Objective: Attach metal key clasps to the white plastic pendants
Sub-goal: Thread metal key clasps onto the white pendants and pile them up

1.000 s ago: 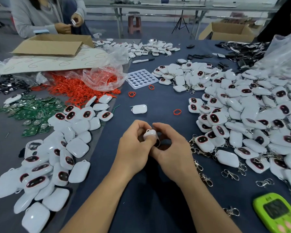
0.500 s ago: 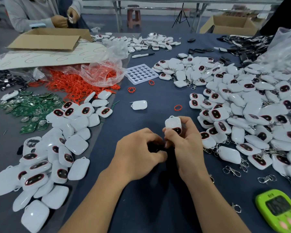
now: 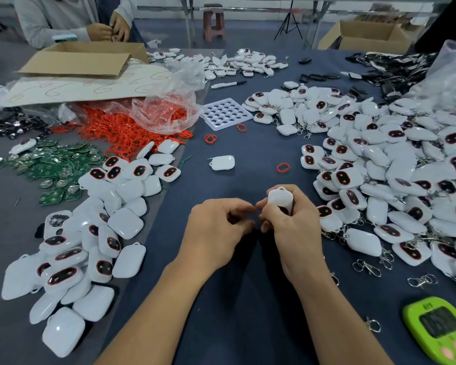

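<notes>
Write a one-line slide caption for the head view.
Right hand grips a white pendant, left hand curled beside it, loose metal clasps to the right on the blue table.

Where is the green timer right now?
In the head view the green timer lies in the lower right corner, right of a loose metal clasp, nearer than the big pendant pile.

The work surface is a wide table covered in dark blue cloth [image 3: 234,325]. A grey table top [image 3: 3,219] adjoins it on the left, and the seam between them runs diagonally toward the far end. Beyond the far edge lies a blue-grey floor [image 3: 166,30]. On it stand a small red-brown stool [image 3: 213,21], a black tripod stand [image 3: 287,22] and an open brown cardboard box [image 3: 366,44]. Grey metal table legs [image 3: 188,19] rise beside the stool. Lighting is even and diffuse, with soft shadows
</notes>
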`<action>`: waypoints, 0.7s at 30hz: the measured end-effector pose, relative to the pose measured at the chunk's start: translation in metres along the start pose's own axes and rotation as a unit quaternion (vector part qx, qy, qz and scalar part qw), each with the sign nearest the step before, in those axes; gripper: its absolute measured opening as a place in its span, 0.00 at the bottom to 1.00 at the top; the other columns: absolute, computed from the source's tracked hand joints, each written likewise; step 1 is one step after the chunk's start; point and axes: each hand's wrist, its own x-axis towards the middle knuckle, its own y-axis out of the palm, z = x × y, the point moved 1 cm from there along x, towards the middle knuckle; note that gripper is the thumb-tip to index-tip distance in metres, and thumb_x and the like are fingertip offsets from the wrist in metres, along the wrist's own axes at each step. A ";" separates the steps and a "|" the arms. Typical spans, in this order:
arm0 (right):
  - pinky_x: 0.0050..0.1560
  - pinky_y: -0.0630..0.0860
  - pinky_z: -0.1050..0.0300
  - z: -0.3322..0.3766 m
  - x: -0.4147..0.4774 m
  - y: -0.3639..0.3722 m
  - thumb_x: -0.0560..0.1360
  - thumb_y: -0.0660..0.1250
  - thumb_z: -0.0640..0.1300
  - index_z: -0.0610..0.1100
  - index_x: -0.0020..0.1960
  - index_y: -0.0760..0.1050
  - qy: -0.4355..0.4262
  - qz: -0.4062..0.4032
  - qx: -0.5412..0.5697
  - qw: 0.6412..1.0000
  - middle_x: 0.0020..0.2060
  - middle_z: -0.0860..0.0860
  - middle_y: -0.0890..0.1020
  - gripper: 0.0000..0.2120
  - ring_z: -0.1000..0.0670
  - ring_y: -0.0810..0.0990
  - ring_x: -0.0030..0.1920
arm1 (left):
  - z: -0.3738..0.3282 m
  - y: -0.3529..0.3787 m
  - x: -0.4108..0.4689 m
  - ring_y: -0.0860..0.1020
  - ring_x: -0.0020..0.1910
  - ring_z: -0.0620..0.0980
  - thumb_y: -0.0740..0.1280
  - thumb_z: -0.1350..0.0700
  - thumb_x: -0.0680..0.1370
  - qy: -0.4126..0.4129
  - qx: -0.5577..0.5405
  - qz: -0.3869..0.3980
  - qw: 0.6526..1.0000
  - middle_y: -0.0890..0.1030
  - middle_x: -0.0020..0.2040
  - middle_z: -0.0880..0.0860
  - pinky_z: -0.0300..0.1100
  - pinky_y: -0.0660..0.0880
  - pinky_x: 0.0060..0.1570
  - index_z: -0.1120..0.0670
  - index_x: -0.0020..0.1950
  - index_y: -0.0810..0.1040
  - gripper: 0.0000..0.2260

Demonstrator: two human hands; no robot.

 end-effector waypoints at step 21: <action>0.32 0.72 0.59 0.007 -0.006 0.001 0.72 0.74 0.50 0.45 0.39 0.81 0.003 0.058 -0.007 0.998 0.33 0.45 0.81 0.10 0.51 0.76 0.32 | -0.003 -0.003 0.005 0.87 0.45 0.49 0.72 0.75 0.72 -0.049 -0.349 -0.068 0.933 0.88 0.45 0.53 0.34 0.80 0.45 0.54 0.51 0.85 0.17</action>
